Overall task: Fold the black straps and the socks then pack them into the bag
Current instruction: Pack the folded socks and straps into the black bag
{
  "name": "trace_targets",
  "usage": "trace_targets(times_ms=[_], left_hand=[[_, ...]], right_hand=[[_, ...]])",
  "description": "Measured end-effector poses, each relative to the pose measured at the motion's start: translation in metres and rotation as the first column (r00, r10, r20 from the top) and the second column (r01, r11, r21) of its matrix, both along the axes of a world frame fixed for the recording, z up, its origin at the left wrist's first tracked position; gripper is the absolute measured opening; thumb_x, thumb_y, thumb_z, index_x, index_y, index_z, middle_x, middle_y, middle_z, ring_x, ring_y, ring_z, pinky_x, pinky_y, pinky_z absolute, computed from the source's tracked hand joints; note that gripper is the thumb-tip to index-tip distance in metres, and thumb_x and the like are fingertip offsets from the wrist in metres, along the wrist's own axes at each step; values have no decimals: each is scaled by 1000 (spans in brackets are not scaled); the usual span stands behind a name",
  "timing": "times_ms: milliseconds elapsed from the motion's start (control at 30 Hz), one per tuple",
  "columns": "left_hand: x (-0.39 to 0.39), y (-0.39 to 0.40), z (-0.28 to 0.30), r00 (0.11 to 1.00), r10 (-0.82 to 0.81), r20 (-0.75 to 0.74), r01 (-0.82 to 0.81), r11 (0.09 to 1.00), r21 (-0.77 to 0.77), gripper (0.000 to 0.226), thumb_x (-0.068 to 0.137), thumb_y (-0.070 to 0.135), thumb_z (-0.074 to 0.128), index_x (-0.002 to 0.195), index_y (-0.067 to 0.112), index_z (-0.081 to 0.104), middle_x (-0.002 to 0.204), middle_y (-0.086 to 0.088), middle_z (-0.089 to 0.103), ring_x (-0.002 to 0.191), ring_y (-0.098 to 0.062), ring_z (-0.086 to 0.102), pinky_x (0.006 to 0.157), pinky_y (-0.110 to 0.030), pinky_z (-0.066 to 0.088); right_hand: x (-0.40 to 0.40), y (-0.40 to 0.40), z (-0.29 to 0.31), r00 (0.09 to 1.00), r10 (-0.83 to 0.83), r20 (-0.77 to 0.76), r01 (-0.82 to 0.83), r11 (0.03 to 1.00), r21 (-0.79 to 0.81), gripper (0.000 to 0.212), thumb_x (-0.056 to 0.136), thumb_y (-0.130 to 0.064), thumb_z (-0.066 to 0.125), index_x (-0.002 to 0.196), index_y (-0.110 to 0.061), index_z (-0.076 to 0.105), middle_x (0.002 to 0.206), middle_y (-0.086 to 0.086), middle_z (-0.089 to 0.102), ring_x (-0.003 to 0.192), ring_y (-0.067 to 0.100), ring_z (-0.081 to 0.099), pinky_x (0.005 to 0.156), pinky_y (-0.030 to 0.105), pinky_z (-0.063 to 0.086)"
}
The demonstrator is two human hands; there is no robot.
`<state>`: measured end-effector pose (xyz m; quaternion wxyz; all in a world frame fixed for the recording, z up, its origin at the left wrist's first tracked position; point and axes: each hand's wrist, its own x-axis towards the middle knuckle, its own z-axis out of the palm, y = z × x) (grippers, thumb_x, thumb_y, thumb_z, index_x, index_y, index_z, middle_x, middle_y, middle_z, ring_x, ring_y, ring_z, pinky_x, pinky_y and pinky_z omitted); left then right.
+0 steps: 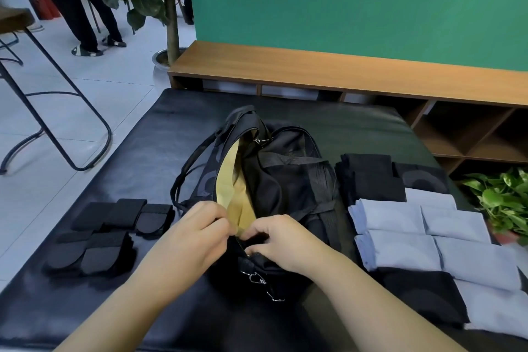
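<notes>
Bag [274, 180] lies mid-surface, mouth gaping on tan lining. Left hand [197, 230] and right hand [278, 240] pinch its near opening edges; best spread them evenly, clear of the clip [257, 278]. Folded socks [108, 233] wait left. Fingertips and zipper pull are hidden; the straps can't be told apart.

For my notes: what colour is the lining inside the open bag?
Tan-yellow lining, inside the black bag; the head view, the only one, shows it.

I note a black bag [285, 180] with tan lining [243, 203], black socks [114, 231], pale blue folded cloths [428, 237], green wall [343, 3].
</notes>
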<state>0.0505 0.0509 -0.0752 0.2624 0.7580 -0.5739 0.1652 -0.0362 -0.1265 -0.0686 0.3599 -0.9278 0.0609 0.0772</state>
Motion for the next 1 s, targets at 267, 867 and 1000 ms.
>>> trace_targets(times_ms=[267,867,1000], left_hand=[[-6,0,-5,967,118,-225,-80,982,171,26,89,41,41,85,28,64,86,21,53,90,-1,43,80,-18,41],[-13,-11,-11,965,98,-244,26,888,459,68,84,63,6,109,36,62,109,24,60,127,15,17,102,-22,26],[-11,-11,-10,965,69,-253,62,878,475,64,86,64,9,105,33,61,104,22,58,117,11,34,96,-23,36]], right_hand=[[-8,-7,-4,996,50,-68,-43,994,103,23,92,-27,60,113,-31,69,114,-17,67,105,-6,56,95,10,39],[2,-3,-29,936,-347,-54,327,917,-227,38,91,-9,46,122,-27,55,115,1,54,98,20,54,79,32,49],[-9,-7,-14,900,-419,118,434,883,-180,30,93,-14,44,110,-24,66,106,-4,52,93,16,55,80,29,48]])
